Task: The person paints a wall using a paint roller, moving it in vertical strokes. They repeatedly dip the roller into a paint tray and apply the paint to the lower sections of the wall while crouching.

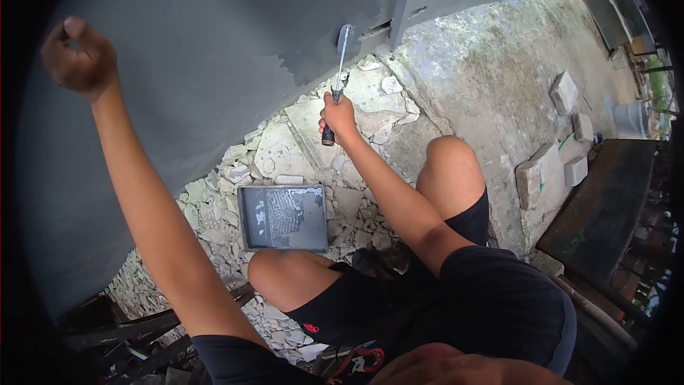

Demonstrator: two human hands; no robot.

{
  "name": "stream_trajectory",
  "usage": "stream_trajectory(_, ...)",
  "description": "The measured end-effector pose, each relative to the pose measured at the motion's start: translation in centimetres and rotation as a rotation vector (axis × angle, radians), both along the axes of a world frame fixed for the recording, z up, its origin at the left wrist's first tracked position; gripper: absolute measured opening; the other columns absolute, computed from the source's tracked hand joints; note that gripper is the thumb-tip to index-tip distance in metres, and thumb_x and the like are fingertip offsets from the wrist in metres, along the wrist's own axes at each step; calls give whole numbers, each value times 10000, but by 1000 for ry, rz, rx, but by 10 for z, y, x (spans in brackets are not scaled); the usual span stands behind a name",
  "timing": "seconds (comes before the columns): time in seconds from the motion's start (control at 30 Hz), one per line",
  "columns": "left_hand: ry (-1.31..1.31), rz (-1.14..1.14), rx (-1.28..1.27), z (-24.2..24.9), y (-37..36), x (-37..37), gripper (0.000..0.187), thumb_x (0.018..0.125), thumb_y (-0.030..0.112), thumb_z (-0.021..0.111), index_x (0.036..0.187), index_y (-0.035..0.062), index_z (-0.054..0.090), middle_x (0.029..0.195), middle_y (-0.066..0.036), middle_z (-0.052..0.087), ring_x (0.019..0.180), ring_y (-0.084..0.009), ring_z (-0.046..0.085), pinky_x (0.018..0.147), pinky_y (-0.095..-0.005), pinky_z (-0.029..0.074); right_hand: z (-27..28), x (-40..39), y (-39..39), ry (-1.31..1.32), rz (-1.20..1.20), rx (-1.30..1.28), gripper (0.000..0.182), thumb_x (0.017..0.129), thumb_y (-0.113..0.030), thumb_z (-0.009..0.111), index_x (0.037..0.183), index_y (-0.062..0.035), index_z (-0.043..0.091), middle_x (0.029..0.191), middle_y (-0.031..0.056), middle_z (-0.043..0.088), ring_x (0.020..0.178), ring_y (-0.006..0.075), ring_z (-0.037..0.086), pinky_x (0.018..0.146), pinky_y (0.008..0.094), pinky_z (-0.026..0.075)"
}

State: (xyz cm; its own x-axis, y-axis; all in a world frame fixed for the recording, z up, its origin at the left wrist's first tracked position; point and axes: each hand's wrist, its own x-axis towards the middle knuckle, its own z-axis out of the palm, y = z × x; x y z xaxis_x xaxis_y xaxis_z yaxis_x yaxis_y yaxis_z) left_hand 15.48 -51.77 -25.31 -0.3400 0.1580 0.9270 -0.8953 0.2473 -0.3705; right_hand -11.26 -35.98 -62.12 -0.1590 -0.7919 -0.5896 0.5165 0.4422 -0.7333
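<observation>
My right hand is wrapped around the black handle of a paint roller. The roller's head lies against the lower part of a grey wall, near its corner, where darker wet-looking paint ends in a ragged edge. Raised at the far left, my left hand has its fingers curled in, with nothing showing in them, and overlaps the wall in this view. Between the wall and my bent knee a paint tray rests on the rubble, with grey paint spread over its bottom.
Broken stones line the wall's foot. A concrete slab extends right, carrying loose concrete blocks. Farther off stand a pale bucket and a large dark panel. Dark metal bars lie at the lower left.
</observation>
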Motion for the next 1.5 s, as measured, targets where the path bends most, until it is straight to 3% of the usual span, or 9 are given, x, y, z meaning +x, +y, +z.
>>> stream_trajectory(0.13,1110,-154,331,-219,127,-71,282,1093,259,422,917,41,459,782,-25,439,679,-145,430,612,-310,403,-25,-36,-52,22,-193,-24,210,1025,-208,485,886,-60,432,620,44,461,444,161,485,389,348,457)
stream_trajectory(0.27,1888,-553,1431,-477,282,-223,245,1089,286,483,974,71,511,812,19,455,683,-85,408,617,-240,366,-17,-40,-40,-29,-115,-23,188,1025,-211,502,930,-60,444,622,48,475,438,165,492,389,358,461)
stream_trajectory(0.37,1345,-1134,2653,-551,383,-318,223,1070,275,513,1036,55,524,893,-11,492,778,-102,440,695,-256,382,-1,-3,-11,-32,-22,3,179,1022,-204,516,955,-54,443,627,52,482,436,171,494,392,368,462)
stream_trajectory(0.53,989,-1358,2843,-577,433,-365,252,1038,256,562,1141,27,546,1028,-61,553,936,-130,493,826,-282,409,-46,-55,-48,11,-137,-43,157,999,-184,506,929,-62,435,631,55,481,443,168,492,398,360,463)
stream_trajectory(0.83,714,-1486,2631,-556,335,-296,431,981,223,650,1329,-23,584,1271,-151,663,1220,-181,588,1061,-329,457,-1,-37,11,282,-117,-166,357,1063,-340,522,844,-63,473,566,37,482,376,160,496,355,352,443)
stream_trajectory(0.9,712,-600,2558,-443,272,-217,306,971,242,674,1129,-21,670,994,-112,733,870,-199,690,802,-350,540,4,-39,7,311,-135,-196,398,1067,-369,512,823,-59,468,556,42,482,370,166,506,349,352,445)
stream_trajectory(1.03,901,-215,1437,-267,181,-82,480,1031,341,623,719,3,487,608,14,351,602,-103,307,529,-333,285,9,-40,-15,322,-161,-237,459,1077,-429,484,833,-42,447,540,52,474,360,179,517,339,353,449)
stream_trajectory(1.2,820,-72,997,-105,99,3,521,1058,328,475,630,58,346,578,14,305,559,-114,264,523,-353,228,17,-55,-52,278,-228,-171,473,1087,-408,460,847,0,472,547,100,521,375,223,568,352,379,489)
stream_trajectory(1.5,592,-237,1037,-97,35,68,400,996,212,434,635,79,324,579,14,300,536,-96,253,513,-326,203,14,-7,-38,261,-111,-156,432,1089,-411,453,910,-17,444,581,65,487,389,186,524,355,362,469)
